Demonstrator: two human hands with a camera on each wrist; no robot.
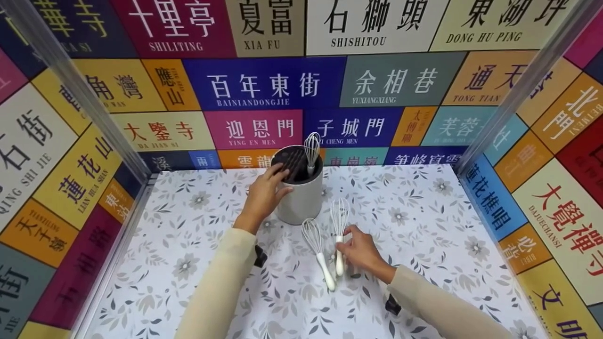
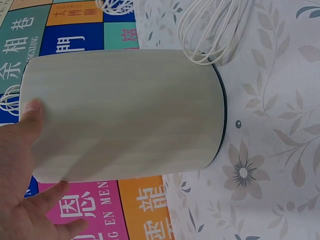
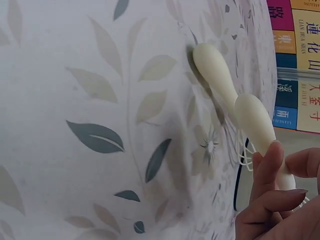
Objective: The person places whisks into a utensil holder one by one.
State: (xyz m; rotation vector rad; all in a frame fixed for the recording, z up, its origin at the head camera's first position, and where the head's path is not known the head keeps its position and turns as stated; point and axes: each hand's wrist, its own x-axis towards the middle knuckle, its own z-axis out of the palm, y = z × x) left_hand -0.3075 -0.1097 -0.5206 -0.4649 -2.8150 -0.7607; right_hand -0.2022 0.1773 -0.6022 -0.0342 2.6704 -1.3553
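Observation:
A light grey utensil holder [image 1: 301, 205] with a black slotted insert stands upright on the table. One whisk [image 1: 312, 148] is in it, wires up. At the holder's left rim my left hand [image 1: 263, 195] grips it, its thumb [image 2: 33, 114] lying along the side wall. My right hand [image 1: 366, 250] pinches a second whisk by its cream handle [image 3: 254, 117], between thumb and fingers, with the wire end pointing toward the holder. Just left of it a third whisk [image 1: 322, 263] lies on the tabletop, its wires close to the holder's base.
A white cloth with a leaf and flower print [image 1: 188, 292] covers the table. Panels with coloured street-name signs [image 1: 264, 84] rise at the back and both sides, joined by clear corner posts [image 1: 509, 94].

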